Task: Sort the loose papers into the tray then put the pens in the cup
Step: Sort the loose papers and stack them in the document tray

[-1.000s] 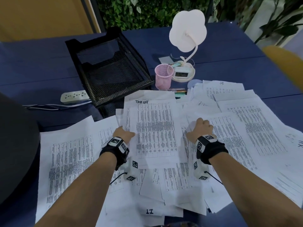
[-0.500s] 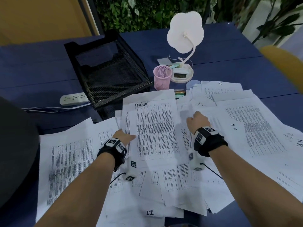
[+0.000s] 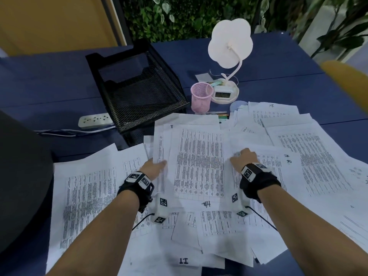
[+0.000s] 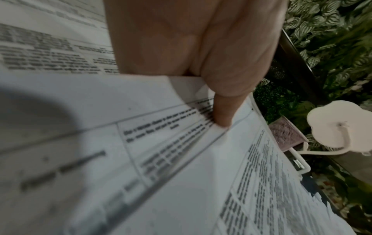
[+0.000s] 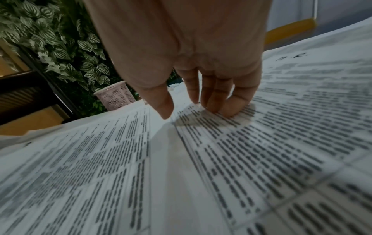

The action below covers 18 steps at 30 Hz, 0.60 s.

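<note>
1. The loose papers (image 3: 199, 160) lie in a wide, overlapping spread under and around both hands, covering most of the blue table (image 3: 49, 80) on the person's side.
2. The left hand (image 3: 154, 167) pinches the left edge of a small bundle of sheets between the hands; the left wrist view shows the thumb on top of the printed page and the edge bowing upward.
3. The right hand (image 3: 242, 159) rests on the sheets with its fingers bent, fingertips (image 5: 227, 109) pressing the paper and thumb lifted clear; it grasps nothing that can be seen.
4. The black mesh tray (image 3: 139, 92) stands ahead and left of the left hand. It looks to hold no paper yet.
5. The pink cup (image 3: 201, 97) stands ahead, between the hands, with the pens (image 3: 220, 115) lying just beside its base, partly under the paper edge.
6. Handling, as a judgement: the sheets are light, floppy and slick against each other, so a one-sided pinch would let them droop and fan out.
7. A hold on both long edges, with the stack squared first, seems safest before lifting toward the tray.
8. The pens look stiff and easy to pick up by the barrel once the paper over them is cleared.
</note>
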Available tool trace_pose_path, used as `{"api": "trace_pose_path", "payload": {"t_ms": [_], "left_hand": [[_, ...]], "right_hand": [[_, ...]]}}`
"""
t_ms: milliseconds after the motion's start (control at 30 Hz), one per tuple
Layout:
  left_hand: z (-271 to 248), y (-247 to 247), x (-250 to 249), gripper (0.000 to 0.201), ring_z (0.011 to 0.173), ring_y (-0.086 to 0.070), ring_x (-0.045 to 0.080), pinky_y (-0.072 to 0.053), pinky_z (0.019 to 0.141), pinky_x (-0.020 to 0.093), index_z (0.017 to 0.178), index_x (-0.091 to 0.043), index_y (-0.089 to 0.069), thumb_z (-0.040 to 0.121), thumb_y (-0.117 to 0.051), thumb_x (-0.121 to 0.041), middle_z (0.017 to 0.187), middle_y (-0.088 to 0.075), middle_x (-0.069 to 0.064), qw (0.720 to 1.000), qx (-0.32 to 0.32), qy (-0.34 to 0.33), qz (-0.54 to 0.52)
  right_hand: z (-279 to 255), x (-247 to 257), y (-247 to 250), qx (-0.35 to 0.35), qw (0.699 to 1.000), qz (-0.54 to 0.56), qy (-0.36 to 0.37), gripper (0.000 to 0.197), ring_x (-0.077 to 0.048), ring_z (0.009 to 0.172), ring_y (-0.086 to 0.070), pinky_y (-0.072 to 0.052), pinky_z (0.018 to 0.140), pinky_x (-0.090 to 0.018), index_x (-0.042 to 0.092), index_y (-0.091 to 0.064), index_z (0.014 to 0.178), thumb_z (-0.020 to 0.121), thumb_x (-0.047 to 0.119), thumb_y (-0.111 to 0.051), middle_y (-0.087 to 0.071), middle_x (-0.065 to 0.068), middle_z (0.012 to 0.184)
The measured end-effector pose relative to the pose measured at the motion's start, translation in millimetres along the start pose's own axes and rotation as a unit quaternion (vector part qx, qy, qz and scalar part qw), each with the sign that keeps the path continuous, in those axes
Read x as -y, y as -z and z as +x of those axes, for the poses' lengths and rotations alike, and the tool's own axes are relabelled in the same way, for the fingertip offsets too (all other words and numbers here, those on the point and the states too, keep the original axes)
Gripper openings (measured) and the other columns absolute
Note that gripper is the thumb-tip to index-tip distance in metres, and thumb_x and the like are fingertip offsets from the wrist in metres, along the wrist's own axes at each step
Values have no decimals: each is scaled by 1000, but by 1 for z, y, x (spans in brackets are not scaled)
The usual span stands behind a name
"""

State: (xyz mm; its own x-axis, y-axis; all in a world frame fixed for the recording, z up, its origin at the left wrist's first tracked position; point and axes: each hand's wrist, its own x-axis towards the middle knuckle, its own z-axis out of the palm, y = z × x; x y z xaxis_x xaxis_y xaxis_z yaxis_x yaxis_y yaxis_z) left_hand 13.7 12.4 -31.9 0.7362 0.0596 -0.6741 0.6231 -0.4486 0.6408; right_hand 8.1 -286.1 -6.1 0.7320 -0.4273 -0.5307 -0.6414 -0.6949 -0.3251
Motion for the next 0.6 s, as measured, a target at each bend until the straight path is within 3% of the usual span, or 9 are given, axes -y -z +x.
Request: {"api": "trace_pose_path", "payload": {"t_ms": [67,100,167,267,367,433,533,600], "left_hand": [[-6,-6,-7,78,138,-34,25,-26,114,36,148,-12,-30,90,-45,-61,150,-35,4,1000,5,-4,-17],[-4,-11,-9,78,140,-32,25,-26,114,37,149,-13,-26,90,-42,-62,152,-31,4,1000,17,-4,-7],[-13,-22,-17,91,141,-29,27,-25,114,42,150,-13,-20,83,-46,-69,156,-25,7,998,38,-11,41],[-19,-31,-17,83,136,-36,30,-32,109,40,147,-4,-24,89,-56,-53,150,-34,11,996,-13,-5,89],[-13,-29,-6,64,120,-53,31,-45,96,34,134,-2,-45,87,-65,-40,134,-54,12,994,-51,-18,92],[-11,-25,-1,49,110,-59,31,-48,88,32,126,-3,-54,87,-66,-32,122,-61,14,994,-76,-23,81],[-8,-21,2,45,103,-61,31,-51,90,37,122,-4,-58,86,-68,-28,116,-65,15,993,-92,-26,62],[-7,-19,2,50,105,-61,30,-51,91,37,126,-4,-56,85,-69,-30,118,-64,14,994,-87,-21,59]], "right_hand": [[-1,0,-7,30,998,42,45,38,-30,100,-59,-49,77,-32,6,-45,126,91,20,-51,-52,-9,115],[-1,1,-11,57,995,63,60,40,-30,97,-60,-51,78,-34,8,-44,129,91,20,-51,-52,-8,114],[-5,7,-17,117,983,119,75,44,-27,85,-61,-55,83,-40,14,-42,135,92,19,-50,-54,-10,120],[-10,11,-20,149,970,177,80,40,-20,75,-58,-55,82,-38,13,-46,135,95,13,-49,-55,-10,121],[-9,3,-16,19,993,72,89,31,-28,96,-59,-53,84,-38,12,-55,123,93,15,-48,-56,-12,124],[-8,-5,-11,-56,996,-38,55,38,-32,114,-49,-48,91,-42,14,-49,124,88,23,-55,-48,-14,128],[-6,-13,-12,-80,994,-75,23,68,-34,121,-40,-41,97,-49,11,-38,127,74,41,-68,-40,-14,130],[-7,-13,-15,-74,992,-104,25,73,-33,119,-39,-42,92,-49,11,-33,127,73,48,-66,-39,-12,128]]}}
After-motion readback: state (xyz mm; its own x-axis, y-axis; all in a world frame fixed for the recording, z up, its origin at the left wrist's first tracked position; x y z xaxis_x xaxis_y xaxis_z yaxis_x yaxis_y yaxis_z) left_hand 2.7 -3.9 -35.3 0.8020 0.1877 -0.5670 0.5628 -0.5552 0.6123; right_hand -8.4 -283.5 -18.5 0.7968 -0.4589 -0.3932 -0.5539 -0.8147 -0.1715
